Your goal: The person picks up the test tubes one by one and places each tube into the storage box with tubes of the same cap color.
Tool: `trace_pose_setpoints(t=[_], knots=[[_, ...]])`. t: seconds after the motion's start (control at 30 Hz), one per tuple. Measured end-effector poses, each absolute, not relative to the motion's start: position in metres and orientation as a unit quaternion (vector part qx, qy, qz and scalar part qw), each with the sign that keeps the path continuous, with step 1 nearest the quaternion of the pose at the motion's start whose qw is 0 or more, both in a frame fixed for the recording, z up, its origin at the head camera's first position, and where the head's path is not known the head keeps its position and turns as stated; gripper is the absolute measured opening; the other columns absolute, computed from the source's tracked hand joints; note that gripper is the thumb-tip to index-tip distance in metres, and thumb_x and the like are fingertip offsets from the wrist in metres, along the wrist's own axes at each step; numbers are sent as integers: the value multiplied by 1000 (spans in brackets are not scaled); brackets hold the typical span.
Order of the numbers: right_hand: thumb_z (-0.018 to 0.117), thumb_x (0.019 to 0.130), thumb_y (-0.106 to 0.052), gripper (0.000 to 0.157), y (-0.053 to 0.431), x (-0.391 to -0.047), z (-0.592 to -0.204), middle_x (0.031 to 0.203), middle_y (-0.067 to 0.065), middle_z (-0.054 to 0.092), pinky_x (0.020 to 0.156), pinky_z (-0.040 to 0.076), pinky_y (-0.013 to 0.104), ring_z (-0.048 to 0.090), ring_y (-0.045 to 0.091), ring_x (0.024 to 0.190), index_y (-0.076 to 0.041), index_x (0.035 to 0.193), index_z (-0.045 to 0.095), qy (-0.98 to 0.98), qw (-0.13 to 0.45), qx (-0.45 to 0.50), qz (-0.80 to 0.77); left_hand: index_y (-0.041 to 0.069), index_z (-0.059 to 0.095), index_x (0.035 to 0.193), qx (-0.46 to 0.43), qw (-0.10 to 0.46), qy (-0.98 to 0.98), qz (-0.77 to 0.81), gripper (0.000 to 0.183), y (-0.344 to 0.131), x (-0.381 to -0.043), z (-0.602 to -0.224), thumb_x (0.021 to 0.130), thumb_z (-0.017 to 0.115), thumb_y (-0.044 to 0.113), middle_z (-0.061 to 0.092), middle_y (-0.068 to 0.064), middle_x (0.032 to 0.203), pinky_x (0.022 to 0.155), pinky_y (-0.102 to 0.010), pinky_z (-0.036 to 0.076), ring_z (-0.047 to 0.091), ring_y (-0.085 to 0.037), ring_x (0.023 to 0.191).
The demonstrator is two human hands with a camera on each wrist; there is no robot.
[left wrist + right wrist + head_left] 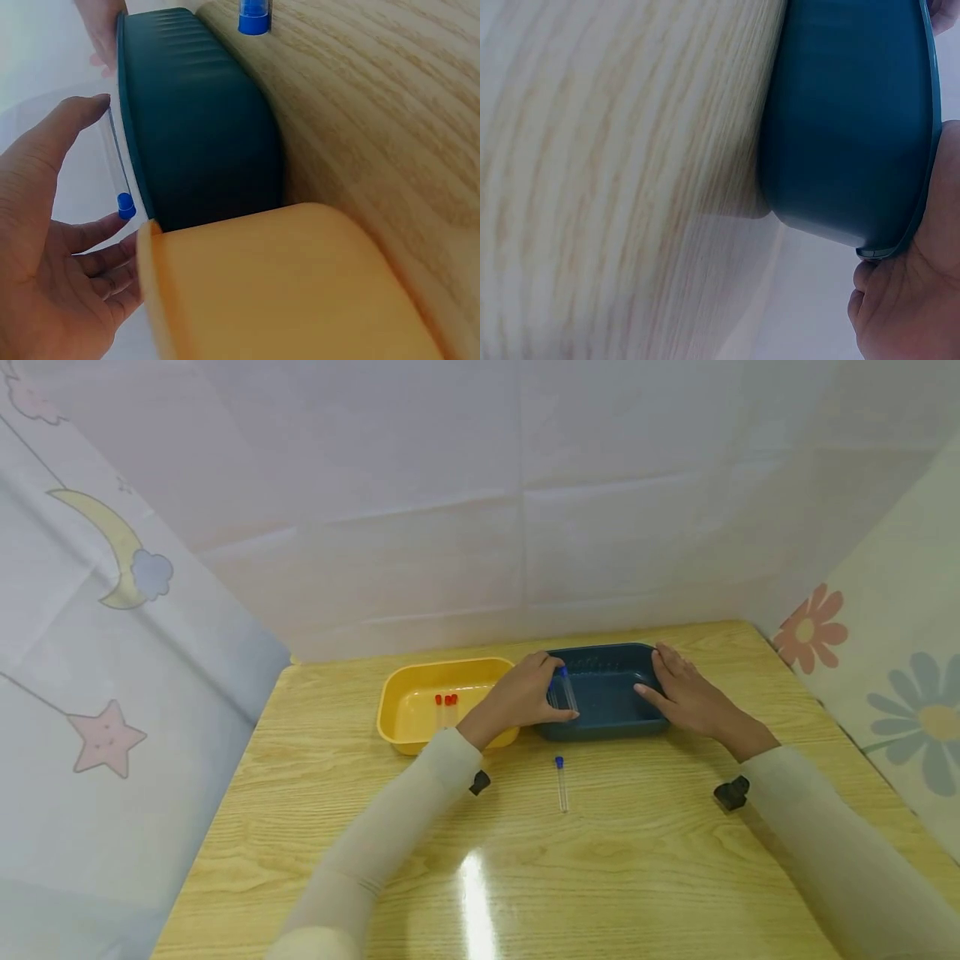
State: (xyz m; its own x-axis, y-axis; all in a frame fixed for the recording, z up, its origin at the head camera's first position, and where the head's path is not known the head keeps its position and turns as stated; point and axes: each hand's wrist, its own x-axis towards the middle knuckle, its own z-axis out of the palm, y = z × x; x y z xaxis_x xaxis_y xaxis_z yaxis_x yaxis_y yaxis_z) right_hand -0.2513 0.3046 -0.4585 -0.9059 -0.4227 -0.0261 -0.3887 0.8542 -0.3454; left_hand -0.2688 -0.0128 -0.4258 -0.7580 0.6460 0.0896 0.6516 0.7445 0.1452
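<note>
My left hand (527, 693) is over the left end of the dark blue basin (618, 729). Its thumb and forefinger pinch a clear test tube (116, 154) with a blue cap, held across the basin's rim in the left wrist view. More tube shapes show inside the basin beside that hand. On the basin's right rim rests my right hand (692, 697), fingers extended and thumb apart over the inside. Another blue-capped test tube (562, 785) lies on the table in front of the basin.
A yellow basin (397, 745) stands against the left side of the dark blue one, holding several red-capped tubes (447, 702). Both basins sit near the back edge of the wooden table (615, 877). Printed cloth (420, 527) hangs behind and at both sides.
</note>
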Motion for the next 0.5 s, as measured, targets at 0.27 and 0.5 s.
trace_pose_setpoints(t=[0.27, 0.5], knots=[[34, 109, -50, 85, 305, -251, -459, 166, 22, -17, 120, -2, 63, -10, 44, 153, 10, 158, -2, 962, 49, -211, -168, 5, 48, 148, -344, 10, -936, -72, 89, -7, -274, -433, 86, 71, 64, 52, -12, 141, 110, -35, 43, 51, -24, 127], [34, 109, -50, 85, 306, -252, -461, 166, 21, -17, 120, -2, 62, -10, 43, 153, 8, 158, -3, 962, 46, -212, -166, 5, 48, 148, -344, 5, -937, -58, 90, -1, -278, -435, 85, 72, 64, 52, -10, 142, 112, -34, 41, 51, -23, 127]])
